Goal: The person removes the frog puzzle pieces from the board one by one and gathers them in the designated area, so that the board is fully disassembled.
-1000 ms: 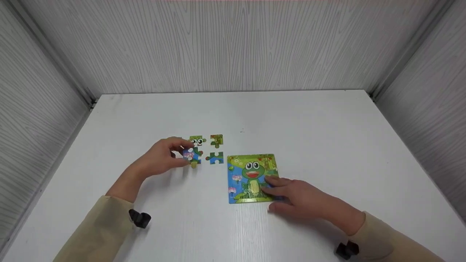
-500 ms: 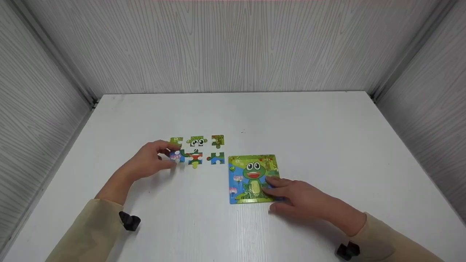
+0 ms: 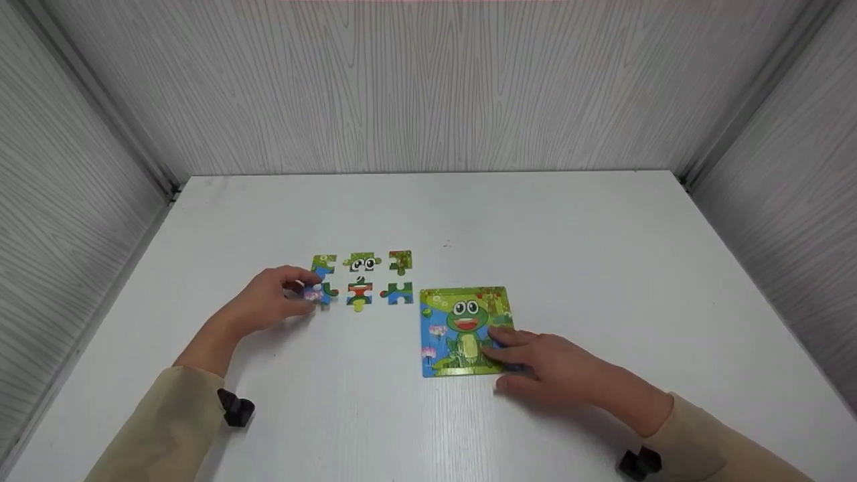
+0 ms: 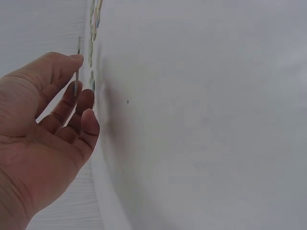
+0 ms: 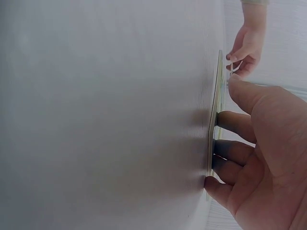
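"What does the left hand (image 3: 261, 301) have?"

"A lotus piece (image 3: 313, 293) — pinched between thumb and fingers. The left wrist view shows it edge-on, just clear of the table (image 3: 576, 254)."

"And the right hand (image 3: 556, 368)?"

"It clasps nothing. Its fingers are apart, with some fingertips resting on the right side of the frog board (image 3: 463, 314), which lies flat, picture up."

"What is nearest the pinched piece?"

"A green-and-blue corner piece (image 3: 324, 263), just beyond it; whether they touch cannot be told. To the right sits the mouth piece (image 3: 359, 292), then a blue-and-green piece (image 3: 398, 293)."

"And the far row?"

"After that corner piece come the eyes piece (image 3: 362, 263) and a brownish-green corner piece (image 3: 401, 261). Gaps part the ones lying on the table, and the board is to the right and nearer the person."

"Farther out?"

"Beige sleeves, the left sleeve (image 3: 161, 422) and the right sleeve (image 3: 710, 435) — each with a black clip by its cuff. Beyond the table stands a pale wood-grained back wall (image 3: 428, 87)."
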The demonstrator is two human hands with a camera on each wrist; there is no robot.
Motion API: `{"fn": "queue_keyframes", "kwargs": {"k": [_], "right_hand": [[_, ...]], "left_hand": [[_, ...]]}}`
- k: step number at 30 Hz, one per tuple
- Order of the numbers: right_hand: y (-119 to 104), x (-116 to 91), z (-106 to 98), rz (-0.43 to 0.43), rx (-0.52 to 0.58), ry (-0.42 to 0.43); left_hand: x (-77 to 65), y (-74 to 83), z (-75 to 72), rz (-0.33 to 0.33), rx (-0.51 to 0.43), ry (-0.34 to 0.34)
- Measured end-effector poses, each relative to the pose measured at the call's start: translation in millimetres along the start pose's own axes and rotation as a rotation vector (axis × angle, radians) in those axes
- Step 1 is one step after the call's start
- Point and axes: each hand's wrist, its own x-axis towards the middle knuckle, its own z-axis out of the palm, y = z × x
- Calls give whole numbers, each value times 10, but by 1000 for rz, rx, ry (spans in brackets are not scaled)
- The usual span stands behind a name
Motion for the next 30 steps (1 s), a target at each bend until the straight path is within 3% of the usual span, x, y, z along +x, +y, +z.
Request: {"fn": "queue_keyframes", "kwargs": {"k": [10,20,30], "right_hand": [[11,0,14,-16,-7,11],[-9,-13,0,7,-2,-6],[-25,-15,-20,9,0,-15]], "left_hand": [[18,-37,-5,-4,17,5],[64,-58,32,-66,55,18],[25,23,2,-79,70,39]]}}
